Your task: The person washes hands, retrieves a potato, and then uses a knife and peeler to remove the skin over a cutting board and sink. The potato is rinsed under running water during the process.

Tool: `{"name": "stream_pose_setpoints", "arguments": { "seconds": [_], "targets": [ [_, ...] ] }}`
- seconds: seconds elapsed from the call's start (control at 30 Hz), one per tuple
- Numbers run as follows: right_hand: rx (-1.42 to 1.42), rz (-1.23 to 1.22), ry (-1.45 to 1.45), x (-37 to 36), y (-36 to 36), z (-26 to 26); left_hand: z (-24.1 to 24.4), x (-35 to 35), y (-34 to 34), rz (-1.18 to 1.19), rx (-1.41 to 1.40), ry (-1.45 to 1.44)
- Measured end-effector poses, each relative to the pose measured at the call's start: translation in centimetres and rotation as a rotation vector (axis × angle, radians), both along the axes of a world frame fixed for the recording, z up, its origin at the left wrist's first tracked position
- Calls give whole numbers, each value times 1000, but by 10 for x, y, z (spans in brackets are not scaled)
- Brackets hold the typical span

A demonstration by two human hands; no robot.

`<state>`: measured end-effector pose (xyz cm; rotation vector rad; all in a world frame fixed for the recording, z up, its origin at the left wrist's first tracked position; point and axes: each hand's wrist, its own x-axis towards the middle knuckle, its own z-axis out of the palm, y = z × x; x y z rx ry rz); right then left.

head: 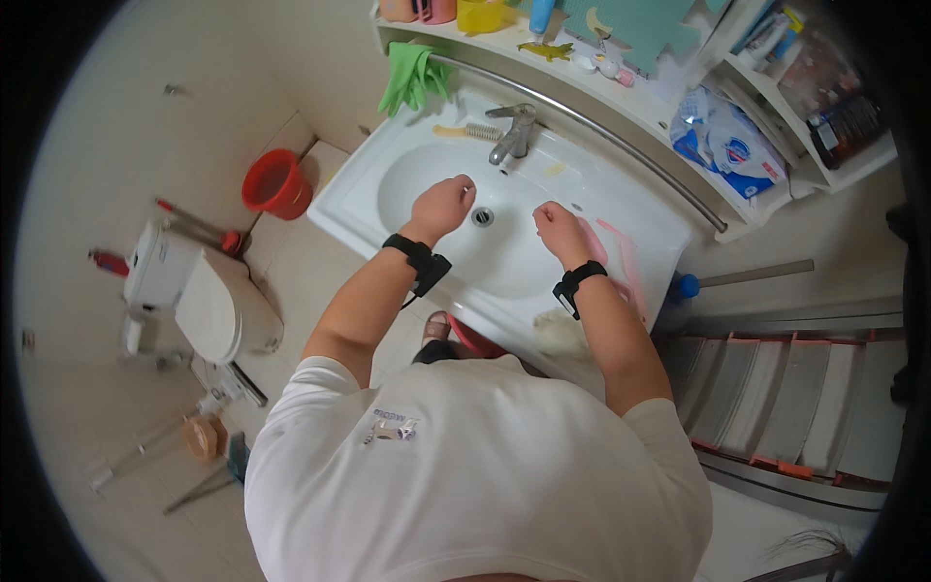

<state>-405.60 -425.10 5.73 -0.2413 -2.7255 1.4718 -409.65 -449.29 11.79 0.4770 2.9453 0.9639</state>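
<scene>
Both of my hands hover over a white ceramic washbasin. My left hand, curled into a loose fist, is left of the metal drain. On the drain's right, my right hand is also curled with its fingers closed. Nothing shows in either hand. A chrome faucet with a lever stands at the basin's back edge. Beside it lies a brush with pale bristles. Pink items rest on the right rim, partly hidden by my right arm. A pale cloth lies at the front rim.
Green rubber gloves hang over a metal rail below a cluttered shelf. A red bucket and a toilet stand to the left. To the right are a blue-headed tool with a long handle and a slatted metal structure.
</scene>
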Motion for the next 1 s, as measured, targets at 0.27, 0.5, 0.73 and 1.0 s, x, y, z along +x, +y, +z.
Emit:
{"name": "stream_pose_setpoints", "arguments": {
  "seconds": [0.27,0.5,0.73,1.0],
  "targets": [
    [29,-130,-85,-83,-58,-62,-31,-141,22,-155,-74,-49],
    [-225,-229,-224,-123,-95,-102,-7,-213,70,-436,-70,63],
    [-513,-300,-108,-146,-100,-122,-102,-192,-14,-460,-45,-245],
    [-375,-260,-298,-132,-93,-81,-175,-186,-6,-534,163,-315]
  ]
}}
